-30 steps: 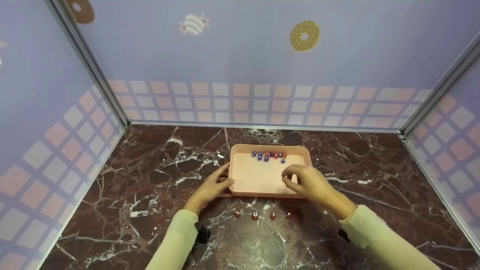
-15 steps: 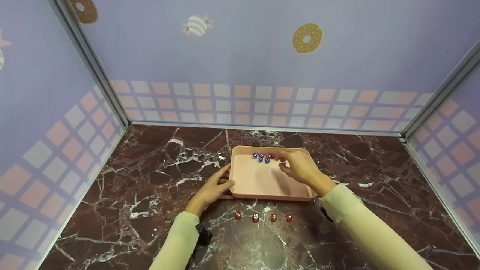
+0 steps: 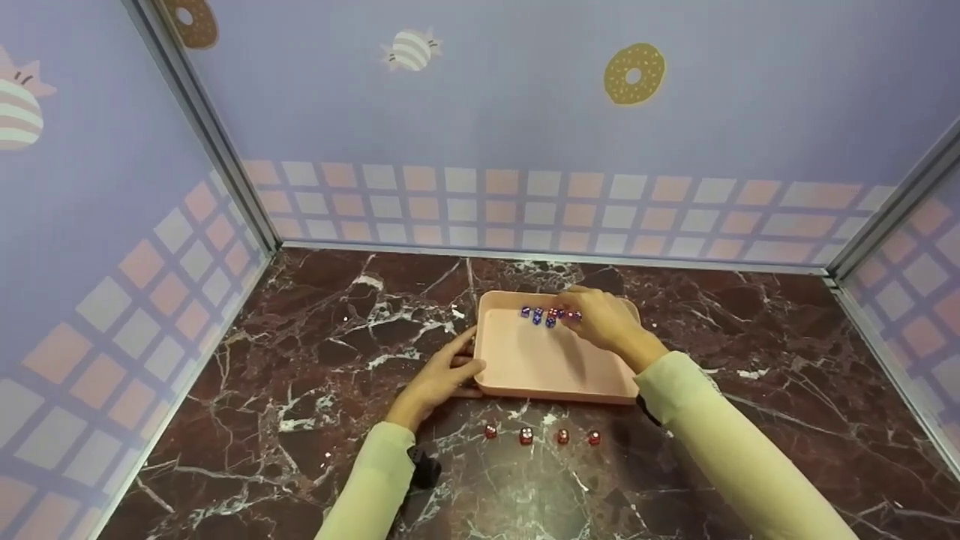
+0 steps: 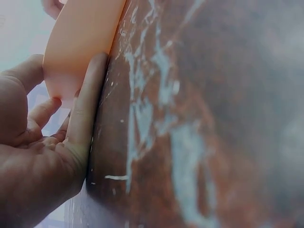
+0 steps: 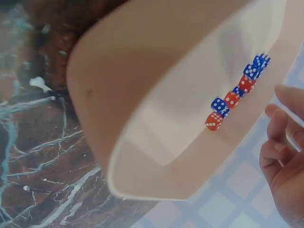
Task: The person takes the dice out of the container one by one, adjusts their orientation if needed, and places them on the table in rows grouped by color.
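A shallow pink tray (image 3: 525, 356) lies on the dark marble-patterned tabletop. My left hand (image 3: 435, 379) holds its left end, thumb at the rim and fingers along the outer wall; in the left wrist view, one finger (image 4: 88, 99) lies straight along the tray's base. Red and blue dice (image 3: 538, 316) cluster along the tray's back wall. Over the right part of that cluster is my right hand (image 3: 600, 319), covering some dice in the head view. The right wrist view shows its fingers bent and its fingertips apart, nothing between them, close by a red die (image 5: 247, 84).
Several red dice stand in a spaced row in front of the tray, including one die (image 3: 526, 435) near the middle. Purple patterned panels (image 3: 495, 112) enclose the tabletop at the back and both sides.
My right hand has moved from above the tray's right front area to the dice at the back. The left hand keeps its hold on the tray. The head view has shifted slightly.
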Tool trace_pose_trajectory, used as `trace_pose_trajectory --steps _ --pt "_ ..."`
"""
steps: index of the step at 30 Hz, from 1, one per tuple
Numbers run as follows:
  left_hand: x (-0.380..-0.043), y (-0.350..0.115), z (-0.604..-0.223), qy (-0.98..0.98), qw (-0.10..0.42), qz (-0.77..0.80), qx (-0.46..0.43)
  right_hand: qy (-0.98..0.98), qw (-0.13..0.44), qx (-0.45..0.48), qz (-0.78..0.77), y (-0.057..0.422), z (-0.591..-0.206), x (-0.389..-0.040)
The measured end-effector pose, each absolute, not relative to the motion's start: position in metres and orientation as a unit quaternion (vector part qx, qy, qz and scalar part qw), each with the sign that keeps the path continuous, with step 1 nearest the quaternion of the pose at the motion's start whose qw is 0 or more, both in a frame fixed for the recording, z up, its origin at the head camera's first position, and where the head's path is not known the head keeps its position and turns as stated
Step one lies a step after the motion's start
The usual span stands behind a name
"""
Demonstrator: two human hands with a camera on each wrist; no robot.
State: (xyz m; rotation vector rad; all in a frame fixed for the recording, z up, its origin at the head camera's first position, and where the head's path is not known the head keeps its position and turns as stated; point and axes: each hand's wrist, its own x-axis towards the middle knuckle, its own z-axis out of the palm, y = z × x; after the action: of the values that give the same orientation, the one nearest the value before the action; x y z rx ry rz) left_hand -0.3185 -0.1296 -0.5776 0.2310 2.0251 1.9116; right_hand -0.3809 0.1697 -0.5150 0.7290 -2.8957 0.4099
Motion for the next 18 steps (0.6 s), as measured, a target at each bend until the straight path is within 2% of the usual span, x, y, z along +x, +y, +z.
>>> trace_pose_trajectory --steps 18 --pt "-0.319 -0.132 -0.578 0.704 0.182 0.681 0.089 -0.971 0.013 0.22 0.095 0.149 -0.527 -0.399"
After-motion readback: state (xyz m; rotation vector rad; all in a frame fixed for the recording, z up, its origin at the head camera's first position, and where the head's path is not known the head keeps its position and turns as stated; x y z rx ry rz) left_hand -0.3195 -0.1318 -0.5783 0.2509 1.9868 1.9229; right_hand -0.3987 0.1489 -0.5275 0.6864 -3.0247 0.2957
